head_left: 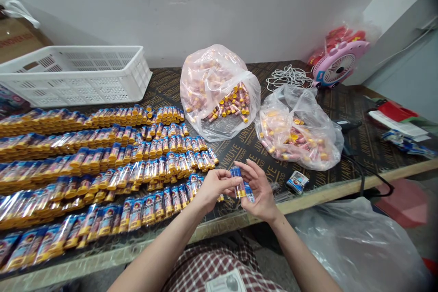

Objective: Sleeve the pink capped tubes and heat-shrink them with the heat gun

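Note:
Above the table's front edge, my left hand [215, 187] pinches a small tube [238, 187] between thumb and fingers. The tube has a blue top and a yellow end. Close beside it, my right hand [262, 191] has its fingers curled, with the fingertips near the tube's top. A blue printed wrapper [249, 192] lies in the right palm, partly hidden by the fingers. To the right, a small stack of blue printed wrappers [297, 182] rests on the dark table [236, 150]. Rows of wrapped tubes [137, 169] fill the table's left side.
Two clear plastic bags, a larger one [215, 73] and a smaller one [273, 118], hold pink and yellow tubes. A white crate [85, 84] stands at the back left. Further right are a pink fan [338, 66], a coiled white cable [289, 76] and a dark-handled tool [349, 124].

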A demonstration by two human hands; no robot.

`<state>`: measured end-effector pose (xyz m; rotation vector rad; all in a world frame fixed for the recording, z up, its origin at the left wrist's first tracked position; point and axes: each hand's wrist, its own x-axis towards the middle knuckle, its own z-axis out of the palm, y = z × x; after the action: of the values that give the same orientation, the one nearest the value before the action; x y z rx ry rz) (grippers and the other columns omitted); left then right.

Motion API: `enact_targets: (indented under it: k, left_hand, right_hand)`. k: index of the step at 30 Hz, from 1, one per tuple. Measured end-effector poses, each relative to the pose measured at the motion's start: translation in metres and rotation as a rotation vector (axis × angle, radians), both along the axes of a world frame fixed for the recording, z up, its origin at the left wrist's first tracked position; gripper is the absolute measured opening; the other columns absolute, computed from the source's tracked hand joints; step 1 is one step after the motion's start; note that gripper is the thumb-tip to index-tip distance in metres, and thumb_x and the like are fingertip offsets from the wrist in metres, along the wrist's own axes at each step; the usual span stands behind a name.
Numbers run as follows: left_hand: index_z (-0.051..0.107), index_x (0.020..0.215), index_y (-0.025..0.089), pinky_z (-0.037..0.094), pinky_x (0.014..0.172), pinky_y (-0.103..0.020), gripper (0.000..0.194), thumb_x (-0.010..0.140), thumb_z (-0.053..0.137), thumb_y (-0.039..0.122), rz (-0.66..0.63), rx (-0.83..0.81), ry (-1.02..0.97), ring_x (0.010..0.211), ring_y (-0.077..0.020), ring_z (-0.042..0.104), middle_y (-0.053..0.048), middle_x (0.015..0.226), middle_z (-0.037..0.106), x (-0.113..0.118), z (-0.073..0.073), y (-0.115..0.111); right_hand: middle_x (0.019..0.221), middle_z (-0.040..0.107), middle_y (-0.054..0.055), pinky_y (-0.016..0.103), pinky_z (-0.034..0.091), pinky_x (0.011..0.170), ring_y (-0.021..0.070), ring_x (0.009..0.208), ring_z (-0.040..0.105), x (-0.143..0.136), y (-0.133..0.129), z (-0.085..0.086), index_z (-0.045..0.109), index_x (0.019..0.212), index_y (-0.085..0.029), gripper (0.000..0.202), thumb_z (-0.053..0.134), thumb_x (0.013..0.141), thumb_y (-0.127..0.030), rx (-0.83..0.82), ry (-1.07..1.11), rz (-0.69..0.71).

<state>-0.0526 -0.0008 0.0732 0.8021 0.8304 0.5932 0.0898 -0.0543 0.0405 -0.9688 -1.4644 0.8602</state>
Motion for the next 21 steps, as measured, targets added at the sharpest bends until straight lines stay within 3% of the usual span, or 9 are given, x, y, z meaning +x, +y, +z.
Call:
enact_targets:
  k: [8,15,18,21]
  left_hand:
    - [0.058,0.065,0.011,0.046,0.053,-0.021,0.040,0.050,0.082,0.039,0.011,-0.008,0.002,0.053,-0.0093,0.058,0.000,0.060,0.062,0.001,-0.002,0.002]
    - [0.056,0.064,0.011,0.047,0.050,-0.021,0.046,0.044,0.083,0.043,0.048,0.038,0.047,0.048,-0.0076,0.054,0.002,0.055,0.058,0.008,-0.007,0.011]
    - [0.054,0.063,0.013,0.047,0.051,-0.022,0.047,0.046,0.081,0.047,0.042,0.095,0.095,0.047,-0.0082,0.054,0.002,0.054,0.058,0.007,-0.008,0.026]
    - [0.055,0.078,0.013,0.047,0.052,-0.025,0.046,0.056,0.076,0.047,0.062,0.300,0.294,0.050,-0.0125,0.058,-0.002,0.060,0.062,-0.007,-0.007,0.061]
  right_hand:
    - [0.138,0.043,0.010,0.043,0.041,0.100,0.0233,0.120,0.049,0.001,0.001,-0.002,0.024,0.138,-0.028,0.085,0.052,0.063,-0.002,0.010,0.015,0.005]
    - [0.139,0.041,0.010,0.044,0.038,0.103,0.0221,0.125,0.045,0.000,0.010,-0.009,0.024,0.138,-0.029,0.077,0.051,0.070,-0.004,-0.034,0.021,-0.025]
    - [0.143,0.036,0.010,0.045,0.036,0.103,0.0222,0.128,0.041,0.000,0.023,-0.010,0.016,0.141,-0.032,0.080,0.051,0.073,-0.007,-0.038,-0.019,-0.006]
    - [0.152,0.014,0.007,0.047,0.032,0.106,0.0229,0.132,0.035,0.006,0.037,-0.009,0.002,0.144,-0.035,0.090,0.055,0.074,-0.012,-0.036,-0.138,-0.001]
